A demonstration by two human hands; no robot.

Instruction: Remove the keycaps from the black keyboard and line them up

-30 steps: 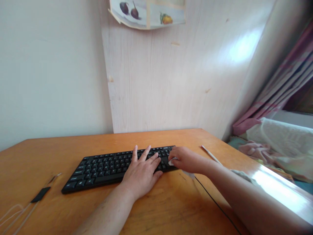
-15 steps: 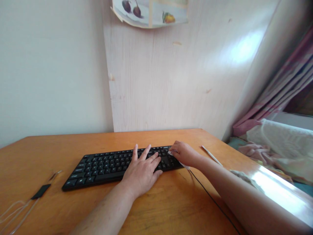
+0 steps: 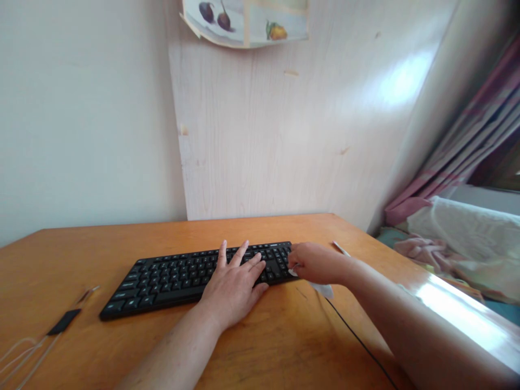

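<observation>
A black keyboard (image 3: 179, 278) lies on the wooden desk, its space bar side towards me. My left hand (image 3: 234, 290) rests on its middle right part with the fingers spread. At the keyboard's right end, my right hand (image 3: 319, 262) is closed on a white wipe (image 3: 323, 288). One bit of the wipe shows at the fingertips against the keys, and another hangs out below the palm. The keys under both hands are hidden.
A thin black cable (image 3: 357, 338) runs over the desk (image 3: 280, 346) towards me. A white stick (image 3: 340, 248) lies beyond my right wrist, partly covered. A small black piece with pale cords (image 3: 64, 322) lies at the left. Fabric (image 3: 430, 254) is heaped beyond the desk's right edge.
My right hand has slid with the wipe towards the keyboard's right edge and slightly nearer to me. My left hand stays spread on the keys.
</observation>
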